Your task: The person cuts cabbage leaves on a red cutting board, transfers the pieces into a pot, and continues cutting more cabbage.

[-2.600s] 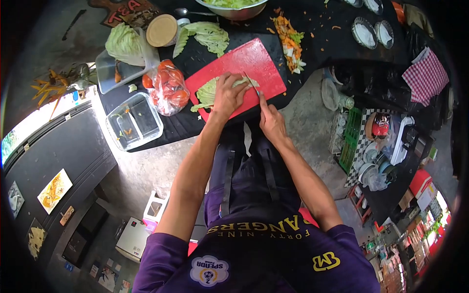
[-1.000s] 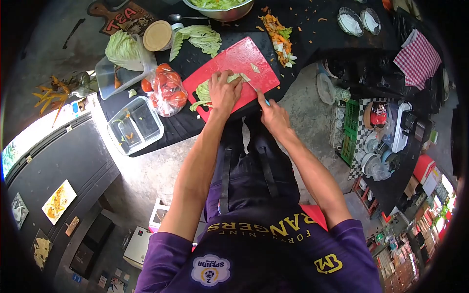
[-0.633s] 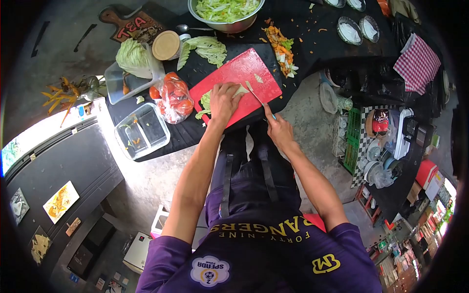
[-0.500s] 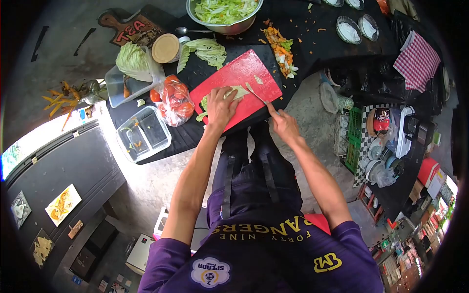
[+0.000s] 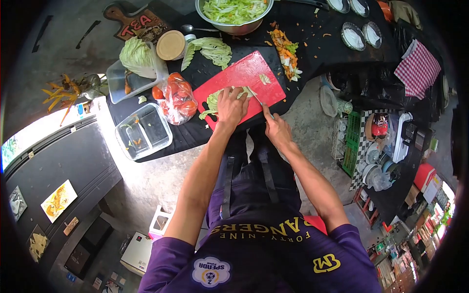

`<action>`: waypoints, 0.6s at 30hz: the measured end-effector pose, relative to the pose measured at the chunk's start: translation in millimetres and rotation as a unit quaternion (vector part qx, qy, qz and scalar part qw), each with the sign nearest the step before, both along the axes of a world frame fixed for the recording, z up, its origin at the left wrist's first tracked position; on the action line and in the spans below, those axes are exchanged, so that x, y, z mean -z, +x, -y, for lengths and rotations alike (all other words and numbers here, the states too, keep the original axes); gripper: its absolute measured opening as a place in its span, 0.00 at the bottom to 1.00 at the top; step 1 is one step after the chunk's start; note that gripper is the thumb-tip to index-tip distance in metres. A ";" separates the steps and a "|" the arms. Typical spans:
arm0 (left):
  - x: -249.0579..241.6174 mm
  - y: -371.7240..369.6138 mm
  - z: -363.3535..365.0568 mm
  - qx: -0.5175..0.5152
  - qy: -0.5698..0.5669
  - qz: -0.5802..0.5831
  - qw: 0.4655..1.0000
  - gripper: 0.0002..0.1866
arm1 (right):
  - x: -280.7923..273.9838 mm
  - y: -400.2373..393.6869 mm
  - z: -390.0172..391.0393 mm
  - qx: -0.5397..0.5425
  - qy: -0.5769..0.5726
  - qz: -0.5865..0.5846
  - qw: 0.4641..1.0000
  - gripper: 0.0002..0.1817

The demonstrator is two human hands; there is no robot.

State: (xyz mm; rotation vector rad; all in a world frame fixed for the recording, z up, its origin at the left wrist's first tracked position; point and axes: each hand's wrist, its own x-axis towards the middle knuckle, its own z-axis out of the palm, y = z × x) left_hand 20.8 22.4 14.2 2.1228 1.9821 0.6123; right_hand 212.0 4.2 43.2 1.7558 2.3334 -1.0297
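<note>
Head view: right hand (image 5: 277,131) closed around the kitchen knife (image 5: 256,97), blade at the cut end of the napa cabbage leaf (image 5: 213,100). My left hand (image 5: 231,108) is pressing that leaf flat, fingers bent over it. Leaf lies on the red cutting board (image 5: 251,67) (board sits at an angle to me), one cut piece (image 5: 264,78) apart near the far right edge. Left of board: bagged tomatoes (image 5: 177,100), then divided glass container (image 5: 146,134) with scraps inside. Beyond the board: loose cabbage leaves (image 5: 213,51), orange-and-green vegetable scraps (image 5: 285,54) to the right. Farther out, metal bowl (image 5: 235,28) holding shredded cabbage (image 5: 234,10).
</note>
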 end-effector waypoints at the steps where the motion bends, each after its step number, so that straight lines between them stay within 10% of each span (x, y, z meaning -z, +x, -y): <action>1: -1.3 2.2 -0.6 -0.006 0.002 -0.003 1.000 0.08 | -1.0 -0.9 -0.2 -0.007 0.004 0.005 1.000 0.38; 18: 6.8 -0.8 -1.3 -0.019 -0.004 0.033 0.999 0.07 | 12.6 31.6 25.7 -0.042 0.059 0.023 0.997 0.43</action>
